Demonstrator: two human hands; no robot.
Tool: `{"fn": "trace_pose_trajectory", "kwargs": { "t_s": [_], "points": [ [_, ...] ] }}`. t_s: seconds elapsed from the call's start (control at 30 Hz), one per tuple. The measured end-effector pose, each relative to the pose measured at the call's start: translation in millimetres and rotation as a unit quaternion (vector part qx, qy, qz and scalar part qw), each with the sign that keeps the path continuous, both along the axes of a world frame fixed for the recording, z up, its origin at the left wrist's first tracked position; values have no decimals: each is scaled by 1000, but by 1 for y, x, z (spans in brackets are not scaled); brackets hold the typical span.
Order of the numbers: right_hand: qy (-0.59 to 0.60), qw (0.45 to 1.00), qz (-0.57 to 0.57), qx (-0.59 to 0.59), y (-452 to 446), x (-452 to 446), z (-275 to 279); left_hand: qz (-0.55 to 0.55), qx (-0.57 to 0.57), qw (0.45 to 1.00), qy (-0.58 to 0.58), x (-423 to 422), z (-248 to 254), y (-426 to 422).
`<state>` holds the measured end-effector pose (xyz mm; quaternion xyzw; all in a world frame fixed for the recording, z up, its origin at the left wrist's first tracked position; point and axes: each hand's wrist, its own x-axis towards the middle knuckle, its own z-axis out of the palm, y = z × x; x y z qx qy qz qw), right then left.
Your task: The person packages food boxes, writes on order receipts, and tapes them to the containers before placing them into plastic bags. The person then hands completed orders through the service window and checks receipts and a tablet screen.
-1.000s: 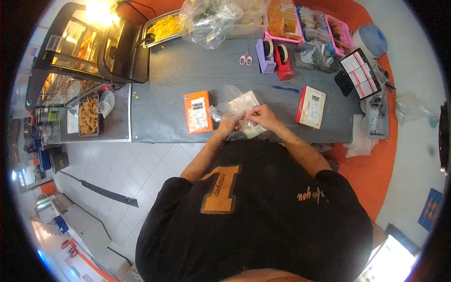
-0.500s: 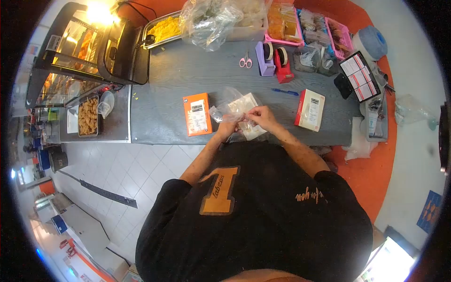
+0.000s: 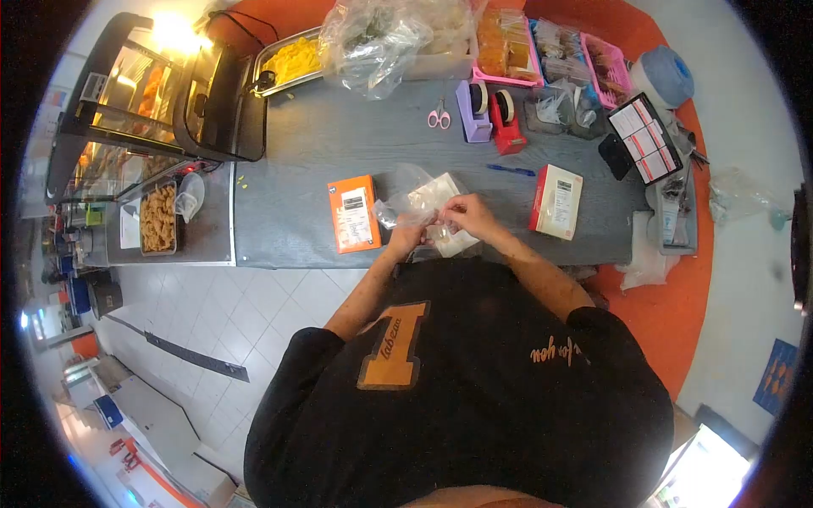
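Note:
A clear plastic bag lies crumpled at the front of the counter, partly over a flat pale packet. My left hand is closed on the gathered bag, near the packet's left edge. Over the packet's right side, my right hand pinches at the same gathered plastic, fingertips close to my left fingers. What exactly lies between those fingertips is too small to make out. To the left sits an orange box with a printed label; a red and white box, also labelled, stands to the right.
A blue pen, pink scissors, and purple and red tape dispensers lie beyond my hands. A tray of yellow food and a heated display case stand left. A tablet is at right.
The view has shifted slightly, so the counter items sit a little lower. My hands stay together at the bag, with only small finger movement.

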<state>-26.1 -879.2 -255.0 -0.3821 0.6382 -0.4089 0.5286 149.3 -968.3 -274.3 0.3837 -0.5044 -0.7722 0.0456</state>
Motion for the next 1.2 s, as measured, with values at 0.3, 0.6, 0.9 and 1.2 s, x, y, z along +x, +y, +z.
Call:
{"fn": "trace_pose_trajectory", "kwargs": {
  "t_s": [0.3,0.6,0.9,1.2],
  "points": [
    [-5,1000,18,-6,-3,2,1,15,-8,1000,14,1,4,-1],
    [27,999,16,-5,-4,2,-14,-2,-34,999,29,1,4,-4],
    [431,891,131,-52,-3,22,34,101,205,973,-44,-9,16,-2],
    [563,773,229,-181,-52,-35,-27,-95,-602,790,66,0,-6,-47]
  ]
}}
